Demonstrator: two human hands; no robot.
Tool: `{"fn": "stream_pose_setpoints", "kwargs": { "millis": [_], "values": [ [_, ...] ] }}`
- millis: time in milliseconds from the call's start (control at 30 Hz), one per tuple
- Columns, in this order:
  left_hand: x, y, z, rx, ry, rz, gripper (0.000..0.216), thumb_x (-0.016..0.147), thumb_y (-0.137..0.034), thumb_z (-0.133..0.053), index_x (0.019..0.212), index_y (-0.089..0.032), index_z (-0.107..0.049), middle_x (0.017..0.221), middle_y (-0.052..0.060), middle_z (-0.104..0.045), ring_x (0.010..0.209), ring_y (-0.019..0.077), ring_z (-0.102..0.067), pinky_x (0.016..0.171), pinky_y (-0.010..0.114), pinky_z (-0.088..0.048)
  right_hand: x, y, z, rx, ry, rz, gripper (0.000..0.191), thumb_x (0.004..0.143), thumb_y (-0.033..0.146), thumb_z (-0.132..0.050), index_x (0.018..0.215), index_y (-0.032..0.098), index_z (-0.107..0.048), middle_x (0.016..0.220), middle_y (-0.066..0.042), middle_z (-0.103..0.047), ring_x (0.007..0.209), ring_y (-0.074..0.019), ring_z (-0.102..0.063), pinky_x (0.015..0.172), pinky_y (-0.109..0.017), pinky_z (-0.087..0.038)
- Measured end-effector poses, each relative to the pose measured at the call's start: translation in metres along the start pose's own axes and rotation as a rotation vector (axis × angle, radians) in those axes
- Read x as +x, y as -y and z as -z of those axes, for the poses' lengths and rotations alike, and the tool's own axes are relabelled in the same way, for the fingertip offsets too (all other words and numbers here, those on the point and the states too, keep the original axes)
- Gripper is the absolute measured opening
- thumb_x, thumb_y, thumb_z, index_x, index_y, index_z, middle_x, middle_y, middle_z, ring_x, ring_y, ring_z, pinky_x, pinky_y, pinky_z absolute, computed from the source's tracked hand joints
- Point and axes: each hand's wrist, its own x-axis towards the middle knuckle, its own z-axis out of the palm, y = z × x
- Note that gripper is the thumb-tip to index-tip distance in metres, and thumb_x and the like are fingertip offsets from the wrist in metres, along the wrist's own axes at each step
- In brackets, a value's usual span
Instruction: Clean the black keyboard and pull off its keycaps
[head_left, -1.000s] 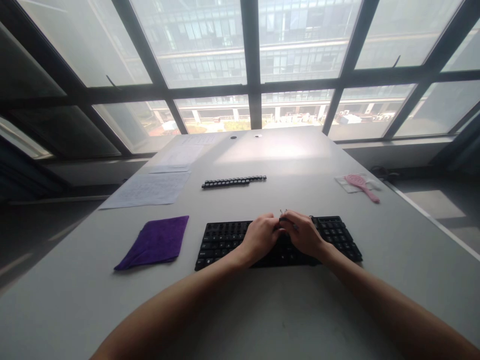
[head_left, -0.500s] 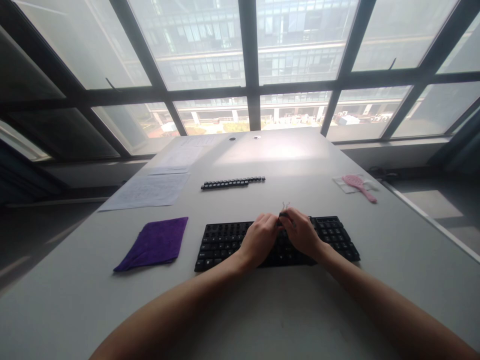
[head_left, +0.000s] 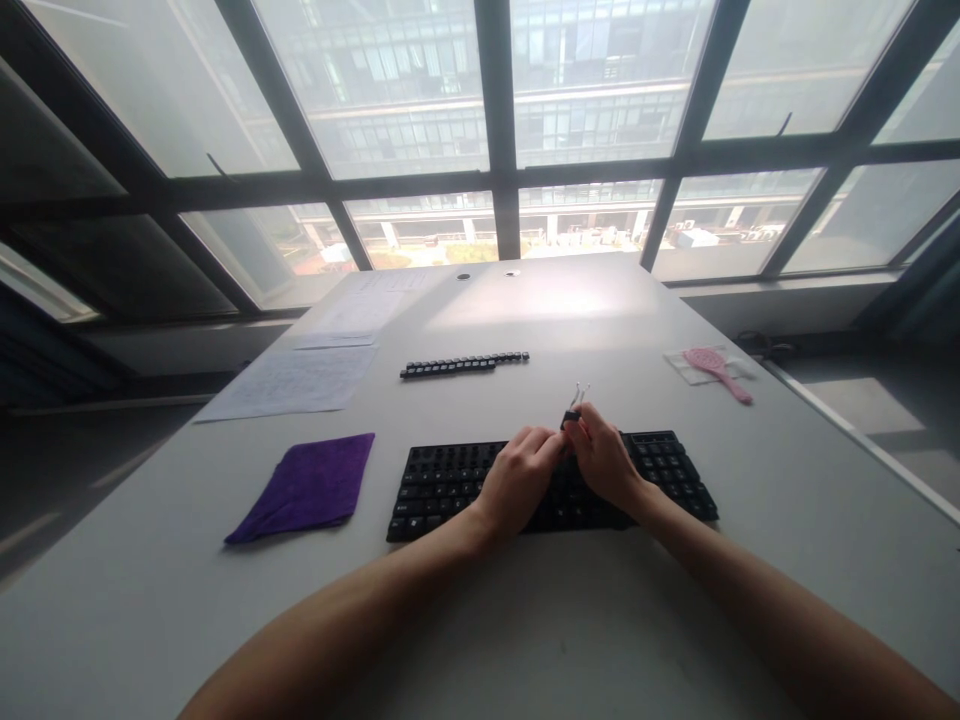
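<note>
A black keyboard (head_left: 442,480) lies on the grey table (head_left: 525,610) in front of me. My right hand (head_left: 604,462) is closed on a small wire keycap puller (head_left: 574,405), held just above the keyboard's far edge with a dark keycap in its prongs. My left hand (head_left: 519,480) rests on the keys beside it, fingers curled, fingertips close to the puller; what they pinch, if anything, is hidden. A row of loose black keycaps (head_left: 463,364) lies farther back on the table.
A folded purple cloth (head_left: 307,486) lies left of the keyboard. Printed paper sheets (head_left: 296,380) lie at the back left. A pink brush (head_left: 718,369) on a clear wrapper sits at the right. Large windows stand behind the table's far edge.
My right hand has lifted the puller up and slightly away from the keyboard. My left hand has stayed on the keys.
</note>
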Motion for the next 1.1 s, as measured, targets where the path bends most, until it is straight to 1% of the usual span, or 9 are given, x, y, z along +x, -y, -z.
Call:
{"fn": "stream_pose_setpoints", "kwargs": {
  "millis": [100, 233, 400, 500, 567, 667, 767, 900, 1100],
  "values": [
    [-0.001, 0.001, -0.002, 0.022, 0.000, -0.014, 0.021, 0.103, -0.016, -0.041, 0.107, -0.021, -0.061, 0.100, 0.007, -0.065, 0.093, 0.0206, -0.060, 0.086, 0.034, -0.053, 0.001, 0.001, 0.001, 0.051, 0.021, -0.009, 0.016, 0.100, 0.035, -0.044, 0.089, 0.024, -0.047, 0.064, 0.004, -0.054, 0.056, -0.0137, -0.049, 0.057, -0.026, -0.039],
    [-0.003, -0.001, -0.003, 0.013, -0.072, 0.001, 0.023, 0.101, -0.016, -0.045, 0.117, -0.022, -0.061, 0.114, 0.008, -0.062, 0.102, 0.0214, -0.059, 0.088, 0.034, -0.054, 0.003, 0.000, 0.001, 0.121, 0.010, -0.036, 0.019, 0.101, 0.037, -0.043, 0.088, 0.024, -0.046, 0.064, 0.004, -0.054, 0.056, -0.0148, -0.050, 0.056, -0.027, -0.040],
    [0.006, 0.007, 0.015, -0.068, -0.114, 0.108, 0.012, 0.097, -0.024, -0.059, 0.107, -0.023, -0.065, 0.105, 0.005, -0.066, 0.097, 0.0211, -0.061, 0.086, 0.034, -0.052, 0.004, -0.002, -0.001, 0.230, -0.035, -0.081, 0.019, 0.101, 0.040, -0.043, 0.090, 0.024, -0.047, 0.069, 0.002, -0.059, 0.058, -0.0150, -0.055, 0.058, -0.028, -0.044],
    [0.028, 0.037, 0.031, -0.089, -0.152, 0.222, 0.011, 0.092, -0.023, -0.067, 0.102, -0.022, -0.066, 0.100, 0.004, -0.069, 0.088, 0.0195, -0.063, 0.082, 0.033, -0.051, 0.004, -0.003, -0.003, 0.240, -0.021, -0.090, 0.018, 0.101, 0.039, -0.044, 0.091, 0.024, -0.047, 0.070, 0.002, -0.061, 0.058, -0.0146, -0.056, 0.058, -0.027, -0.045],
    [0.048, 0.068, 0.035, -0.059, -0.163, 0.294, 0.020, 0.088, -0.021, -0.071, 0.108, -0.021, -0.066, 0.098, 0.003, -0.071, 0.082, 0.0183, -0.063, 0.078, 0.032, -0.051, 0.004, -0.003, -0.003, 0.220, 0.007, -0.080, 0.018, 0.101, 0.038, -0.044, 0.090, 0.024, -0.047, 0.071, 0.001, -0.062, 0.059, -0.0144, -0.056, 0.058, -0.027, -0.045],
    [0.077, 0.116, 0.029, 0.061, -0.078, 0.332, 0.021, 0.087, -0.020, -0.072, 0.108, -0.019, -0.068, 0.097, 0.004, -0.073, 0.085, 0.0194, -0.064, 0.080, 0.033, -0.051, 0.004, -0.003, -0.002, 0.195, 0.022, -0.060, 0.018, 0.101, 0.037, -0.044, 0.089, 0.024, -0.047, 0.072, 0.001, -0.064, 0.059, -0.0142, -0.057, 0.059, -0.027, -0.045],
    [0.094, 0.149, 0.017, 0.107, -0.005, 0.310, 0.014, 0.085, -0.019, -0.074, 0.098, -0.019, -0.071, 0.095, 0.004, -0.074, 0.091, 0.0223, -0.065, 0.080, 0.033, -0.051, 0.004, -0.004, -0.003, 0.194, 0.020, -0.055, 0.020, 0.102, 0.037, -0.043, 0.089, 0.023, -0.047, 0.073, 0.001, -0.065, 0.058, -0.0137, -0.057, 0.059, -0.027, -0.045],
    [0.099, 0.170, 0.004, 0.168, 0.044, 0.264, 0.008, 0.083, -0.018, -0.073, 0.090, -0.021, -0.074, 0.093, 0.006, -0.074, 0.100, 0.0267, -0.061, 0.084, 0.037, -0.051, 0.004, -0.004, -0.002, 0.196, 0.027, -0.066, 0.020, 0.102, 0.036, -0.042, 0.088, 0.023, -0.047, 0.074, 0.001, -0.065, 0.058, -0.0134, -0.057, 0.060, -0.027, -0.045],
    [0.095, 0.178, -0.001, 0.253, 0.036, 0.231, 0.009, 0.086, -0.018, -0.067, 0.088, -0.019, -0.076, 0.103, 0.009, -0.068, 0.106, 0.0290, -0.055, 0.091, 0.041, -0.050, 0.004, -0.002, -0.001, 0.189, 0.072, -0.065, 0.017, 0.101, 0.034, -0.043, 0.088, 0.023, -0.048, 0.070, 0.002, -0.062, 0.058, -0.0136, -0.055, 0.060, -0.027, -0.043]
  ]
}}
